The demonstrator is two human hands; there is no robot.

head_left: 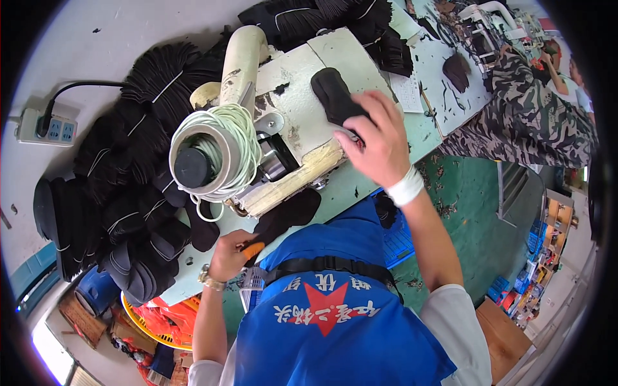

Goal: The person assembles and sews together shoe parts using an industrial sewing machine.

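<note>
At the table's near edge, my left hand [228, 256] is closed around an orange-handled tool [252, 250]; its working end is hidden. Just beyond that hand lies a dark sole-shaped piece [293, 211], partly under the machine's edge. My right hand [383, 141], with a white band at the wrist, reaches over the sewing machine's pale bed [302, 83]. Its thumb and fingers grip the near end of a black sole-shaped piece [331, 91]. Something small and shiny shows by the thumb, too small to name.
Bundles of black sole-shaped pieces [122, 138] line the table's left and far sides. A coil of pale tubing [241, 138] hangs on the machine arm [243, 58]. Left stands a power socket [48, 128]; below it, a yellow basket [138, 321]. Another person in camouflage [524, 116] works at right.
</note>
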